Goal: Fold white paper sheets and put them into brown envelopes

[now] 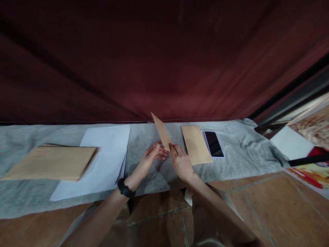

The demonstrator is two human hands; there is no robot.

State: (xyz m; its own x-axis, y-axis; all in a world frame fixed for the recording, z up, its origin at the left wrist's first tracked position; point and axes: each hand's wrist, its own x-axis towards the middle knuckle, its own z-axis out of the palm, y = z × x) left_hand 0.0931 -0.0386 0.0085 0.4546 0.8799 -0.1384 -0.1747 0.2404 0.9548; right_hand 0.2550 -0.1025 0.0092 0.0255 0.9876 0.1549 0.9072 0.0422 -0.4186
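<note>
A brown paper envelope (161, 131) is held up at a tilt above the grey cloth, in the middle of the head view. My right hand (181, 161) pinches its lower end between thumb and fingers. Beside that same end is my left hand (152, 155), its fingers apart and slightly curled; whether a fingertip touches the paper I cannot tell. Another brown envelope (196, 144) lies flat just right of my right hand. To the left rests a stack of larger brown envelopes (56, 161), partly on top of white paper sheets (108, 151).
A phone (214, 144) with a dark screen lies right of the flat envelope. The grey cloth (239, 147) runs along a dark red curtain (164, 68). Tiled floor (267, 195) borders its near edge. A white flat item (293, 142) is at the far right.
</note>
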